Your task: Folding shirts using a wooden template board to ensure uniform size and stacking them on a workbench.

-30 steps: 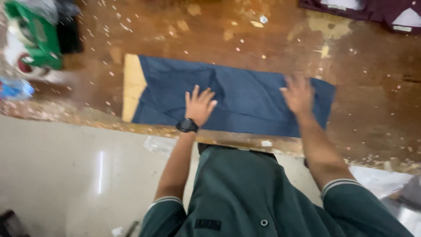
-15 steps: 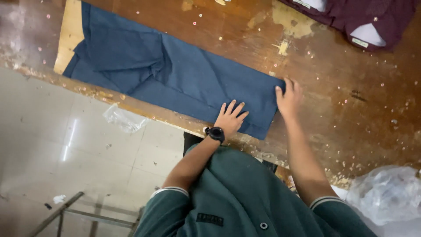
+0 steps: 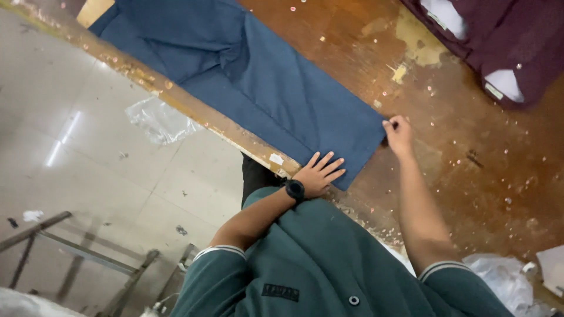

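A folded dark blue garment [image 3: 264,76] lies flat along the near edge of a worn wooden table [image 3: 470,170]. My left hand [image 3: 320,173], with a black watch on its wrist, rests flat with fingers spread on the garment's near right corner. My right hand [image 3: 398,134] pinches the far right corner of the same blue cloth between its fingertips. A crease runs across the garment's middle, further left.
Folded maroon garments [image 3: 499,41] with white collar inserts lie at the table's far right. A clear plastic bag [image 3: 158,120] lies on the pale tiled floor. A metal frame [image 3: 76,252] stands at lower left. More crumpled plastic [image 3: 499,282] sits at lower right.
The view has swung left, so the garment now runs up to the left. My left hand slid to the cloth's right end. My right hand closed its fingers on the corner.
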